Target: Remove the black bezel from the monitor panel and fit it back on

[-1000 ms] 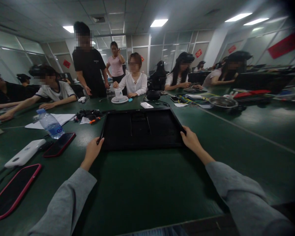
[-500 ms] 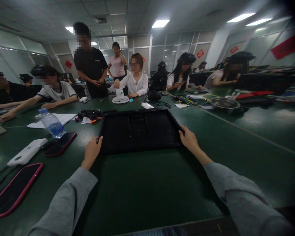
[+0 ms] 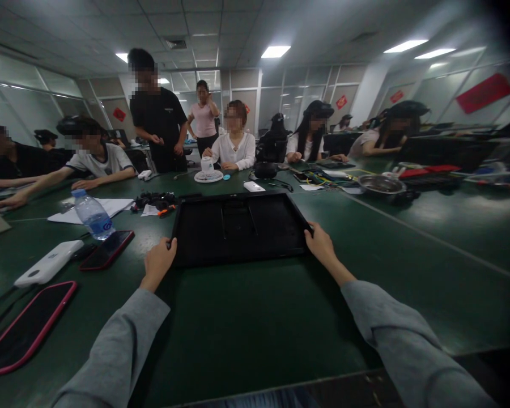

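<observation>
A black rectangular panel (image 3: 199, 238) with a raised rim and a thin U-shaped frame at its middle lies on the green table (image 3: 246, 317) in front of me. It looks like a monitor's back, though its kind is not certain. My left hand (image 3: 158, 262) is closed around its left edge near the front corner, thumb on top. At the right edge, my right hand (image 3: 321, 243) grips the rim in the same way. The fingers under the panel are hidden on both sides.
Left of the panel are a water bottle (image 3: 94, 215), two red-cased phones (image 3: 107, 250), a white power bank (image 3: 50, 264) and a heap of black cables (image 3: 155, 200). Beyond it stand a white fan (image 3: 208, 174) and a metal bowl (image 3: 381, 185). Several people sit or stand around the table.
The panel's right side and my right hand have shifted slightly left in view. My left hand stays nearly still. The standing person in black has moved their hands apart.
</observation>
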Motion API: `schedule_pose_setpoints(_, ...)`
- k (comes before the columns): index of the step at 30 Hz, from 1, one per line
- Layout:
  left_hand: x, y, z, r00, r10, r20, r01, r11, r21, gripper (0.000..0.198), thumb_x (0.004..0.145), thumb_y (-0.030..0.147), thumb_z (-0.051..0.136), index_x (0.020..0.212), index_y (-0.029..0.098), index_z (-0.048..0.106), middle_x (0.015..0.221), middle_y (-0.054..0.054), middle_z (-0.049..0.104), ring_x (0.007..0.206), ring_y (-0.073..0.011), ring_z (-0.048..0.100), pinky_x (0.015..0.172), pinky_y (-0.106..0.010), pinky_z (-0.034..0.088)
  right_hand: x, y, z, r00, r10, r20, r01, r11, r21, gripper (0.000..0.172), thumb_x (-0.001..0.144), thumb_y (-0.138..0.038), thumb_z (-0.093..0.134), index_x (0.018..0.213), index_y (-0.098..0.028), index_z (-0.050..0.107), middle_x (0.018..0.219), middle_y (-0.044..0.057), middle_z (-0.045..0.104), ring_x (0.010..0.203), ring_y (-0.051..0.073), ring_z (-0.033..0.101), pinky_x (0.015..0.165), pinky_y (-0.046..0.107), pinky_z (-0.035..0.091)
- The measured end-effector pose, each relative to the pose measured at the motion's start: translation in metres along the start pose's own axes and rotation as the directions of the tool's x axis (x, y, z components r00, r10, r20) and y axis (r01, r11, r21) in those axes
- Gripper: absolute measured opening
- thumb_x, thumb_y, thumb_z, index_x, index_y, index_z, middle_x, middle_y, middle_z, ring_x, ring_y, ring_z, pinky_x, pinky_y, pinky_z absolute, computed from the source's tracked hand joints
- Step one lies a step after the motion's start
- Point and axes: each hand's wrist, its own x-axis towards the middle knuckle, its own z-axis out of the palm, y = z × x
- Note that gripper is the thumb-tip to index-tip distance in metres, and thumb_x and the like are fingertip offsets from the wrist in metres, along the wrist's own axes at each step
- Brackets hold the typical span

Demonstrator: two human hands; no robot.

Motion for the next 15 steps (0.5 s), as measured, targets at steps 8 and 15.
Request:
schedule_pose_setpoints(8,-0.0003,0.0028,0.0002,0.999,-0.038,0.021,0.038,0.999,0.008,0.053,0.096,0.056,0.032,0.114,0.018,0.065,0.099,-0.017,0.075,0.095,-0.0359,0.071,0.079,-0.043,0.050,-0.0007,-0.0083,-0.0017,1.000,-0.018,0.008,0.019,0.999,-0.048,0.044,0.098,-0.029,0.035,0.134,-0.012,0.052,0.119,0.020,0.066,0.103,0.032,0.065,0.088,0.043,0.049)
schedule_pose_setpoints(15,-0.0070,0.0083,0.0036,0.977,0.063,-0.203,-0.067,0.998,-0.014,0.050,0.097,0.043,0.039,0.135,0.013,0.053,0.123,-0.020,0.066,0.115,-0.0327,0.062,0.094,-0.045,0.047,0.0034,-0.0082,0.0027,0.993,-0.114,-0.017,0.110,0.982,-0.150,0.044,0.096,-0.022,0.035,0.133,-0.008,0.053,0.117,0.023,0.066,0.109,0.032,0.063,0.094,0.044,0.048)
